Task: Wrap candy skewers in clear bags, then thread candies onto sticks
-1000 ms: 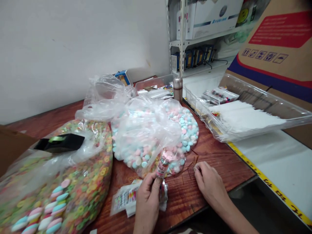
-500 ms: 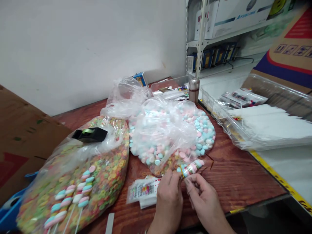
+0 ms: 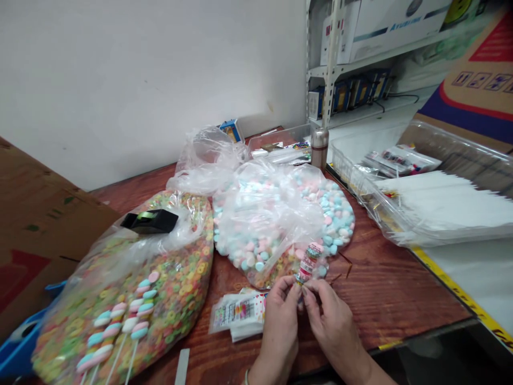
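Wooden surface (image 3: pixel 385 299): left grip (image 3: pixel 278 331) and right grip (image 3: pixel 332 326) both clenched in a pinch on the base of a twisted marshmallow stick (image 3: pixel 308 263), apparently bagged, held upright just in front of the bag of pastel candies (image 3: pixel 276 224)

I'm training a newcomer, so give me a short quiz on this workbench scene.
1. True or false: the left hand and right hand both grip the marshmallow pop.
2. Which bag carries the black tape dispenser: the cereal-ring bag or the pastel candy bag?
3. Fill in: the steel flask stands ___ the pastel candy bag.

Key: 1 true; 2 the cereal-ring bag; 3 behind.
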A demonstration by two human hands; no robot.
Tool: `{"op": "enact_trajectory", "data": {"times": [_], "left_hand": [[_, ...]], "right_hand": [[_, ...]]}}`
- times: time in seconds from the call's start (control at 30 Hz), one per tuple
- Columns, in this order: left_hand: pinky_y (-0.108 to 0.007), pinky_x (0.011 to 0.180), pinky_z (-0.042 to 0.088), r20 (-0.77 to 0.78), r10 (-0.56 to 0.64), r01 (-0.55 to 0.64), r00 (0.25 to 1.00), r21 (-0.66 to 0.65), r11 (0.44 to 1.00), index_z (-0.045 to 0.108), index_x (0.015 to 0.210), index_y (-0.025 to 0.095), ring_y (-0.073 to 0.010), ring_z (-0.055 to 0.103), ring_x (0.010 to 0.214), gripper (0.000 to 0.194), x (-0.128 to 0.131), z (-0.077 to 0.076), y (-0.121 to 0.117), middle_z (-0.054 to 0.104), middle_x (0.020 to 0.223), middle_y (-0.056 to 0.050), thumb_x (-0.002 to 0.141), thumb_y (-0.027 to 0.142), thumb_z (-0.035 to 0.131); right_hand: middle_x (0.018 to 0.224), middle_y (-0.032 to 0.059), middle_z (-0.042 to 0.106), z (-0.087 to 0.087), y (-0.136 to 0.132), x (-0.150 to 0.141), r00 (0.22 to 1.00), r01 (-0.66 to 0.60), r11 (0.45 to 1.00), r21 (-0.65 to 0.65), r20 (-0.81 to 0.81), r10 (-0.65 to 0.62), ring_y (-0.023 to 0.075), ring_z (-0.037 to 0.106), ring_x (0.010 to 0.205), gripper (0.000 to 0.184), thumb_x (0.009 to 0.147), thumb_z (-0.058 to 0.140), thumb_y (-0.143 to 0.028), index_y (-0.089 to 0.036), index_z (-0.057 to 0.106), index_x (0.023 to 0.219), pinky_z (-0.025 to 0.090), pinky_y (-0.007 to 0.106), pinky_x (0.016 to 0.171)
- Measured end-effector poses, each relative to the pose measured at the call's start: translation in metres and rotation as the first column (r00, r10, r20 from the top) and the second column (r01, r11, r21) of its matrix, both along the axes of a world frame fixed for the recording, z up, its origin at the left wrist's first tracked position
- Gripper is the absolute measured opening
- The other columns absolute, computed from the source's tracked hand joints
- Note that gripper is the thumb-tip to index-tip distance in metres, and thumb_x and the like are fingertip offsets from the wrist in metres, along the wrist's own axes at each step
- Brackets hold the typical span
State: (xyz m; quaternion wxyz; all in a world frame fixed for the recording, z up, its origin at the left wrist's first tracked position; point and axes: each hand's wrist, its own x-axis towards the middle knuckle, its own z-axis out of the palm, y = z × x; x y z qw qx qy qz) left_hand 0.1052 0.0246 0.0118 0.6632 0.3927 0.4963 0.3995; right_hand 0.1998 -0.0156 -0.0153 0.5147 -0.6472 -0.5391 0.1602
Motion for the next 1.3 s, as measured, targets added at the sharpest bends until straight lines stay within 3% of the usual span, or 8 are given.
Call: {"op": "enact_trajectory", "data": {"times": [0.2,0.33,0.47,0.53,0.63,0.83,1.07,1.3], "left_hand": [[-0.017,0.052,0.033,0.304,0.139,-0.082,0.943,-0.194,0.978,0.064,0.082,0.014,-0.0062,0.039,0.053,0.023,0.012,-0.001,-0.002,0.055,0.063,0.003,0.071,0.029,0.078],[-0.016,0.049,0.031,0.327,0.104,-0.047,0.939,-0.179,0.983,0.060,0.080,0.016,-0.0055,0.036,0.049,0.022,0.010,-0.004,0.001,0.048,0.059,0.006,0.075,0.031,0.075],[-0.022,0.061,0.045,-0.098,-0.127,0.144,0.987,0.188,0.972,0.066,0.098,0.018,-0.0121,0.054,0.064,0.016,-0.005,-0.007,0.008,0.062,0.077,-0.002,0.087,0.028,0.061],[-0.030,0.080,0.048,-0.409,-0.130,0.318,0.903,0.434,0.843,0.066,0.110,0.020,-0.0194,0.061,0.088,0.023,-0.014,-0.007,0.010,0.068,0.097,-0.008,0.089,0.022,0.056],[-0.035,0.088,0.047,-0.600,-0.034,0.445,0.799,0.554,0.704,0.064,0.116,0.019,-0.0226,0.062,0.097,0.030,-0.021,-0.008,0.009,0.068,0.103,-0.011,0.093,0.019,0.045],[-0.027,0.071,0.047,-0.534,-0.024,0.275,0.845,0.396,0.876,0.068,0.087,0.018,-0.0180,0.061,0.075,0.028,-0.014,-0.007,0.001,0.068,0.079,-0.004,0.096,0.027,0.043],[-0.027,0.074,0.045,-0.490,-0.033,0.253,0.871,0.390,0.886,0.070,0.096,0.019,-0.0176,0.060,0.078,0.026,-0.012,-0.001,0.003,0.069,0.085,-0.003,0.095,0.025,0.045],[-0.025,0.064,0.046,-0.256,-0.180,0.242,0.950,0.237,0.941,0.071,0.095,0.018,-0.0145,0.055,0.062,0.026,-0.008,-0.003,0.002,0.063,0.069,0.000,0.093,0.036,0.052]], "right_hand": [[0.081,0.0060,0.074,0.002,0.005,0.002,0.998,0.018,0.999,-0.029,0.056,-0.017,0.0182,0.073,0.067,0.029,0.100,0.041,-0.032,-0.014,0.048,0.122,0.055,0.024,0.056],[0.068,0.0011,0.069,0.006,0.008,0.009,0.987,-0.047,0.996,-0.071,0.147,0.057,0.0166,0.069,0.057,0.024,0.102,0.037,-0.030,-0.021,0.055,0.089,0.048,0.023,0.050],[0.058,-0.0007,0.060,0.006,0.012,0.018,0.974,-0.080,0.996,-0.043,0.207,0.087,0.0170,0.061,0.047,0.030,0.102,0.036,-0.029,-0.023,0.049,0.075,0.040,0.026,0.047],[0.058,-0.0006,0.058,0.007,0.012,0.020,0.965,-0.108,0.994,-0.016,0.238,0.108,0.0172,0.060,0.047,0.030,0.101,0.036,-0.028,-0.022,0.050,0.075,0.038,0.027,0.047],[0.060,-0.0017,0.057,0.010,0.012,0.020,0.956,-0.162,0.987,0.022,0.251,0.151,0.0151,0.060,0.048,0.027,0.100,0.036,-0.025,-0.022,0.050,0.077,0.038,0.026,0.049],[0.063,-0.0017,0.059,0.003,0.011,0.013,0.963,-0.157,0.981,0.117,0.239,0.126,0.0133,0.059,0.052,0.023,0.101,0.039,-0.020,-0.020,0.054,0.084,0.041,0.024,0.052],[0.088,0.0088,0.069,-0.003,0.009,0.012,0.953,-0.118,0.970,0.214,0.298,0.050,0.0203,0.065,0.085,0.015,0.095,0.052,-0.012,-0.014,0.063,0.105,0.045,0.030,0.080],[0.070,0.0021,0.058,0.007,0.010,0.015,0.974,-0.081,0.982,0.173,0.225,0.041,0.0155,0.057,0.064,0.013,0.093,0.052,-0.014,-0.017,0.061,0.084,0.042,0.026,0.061]]}}
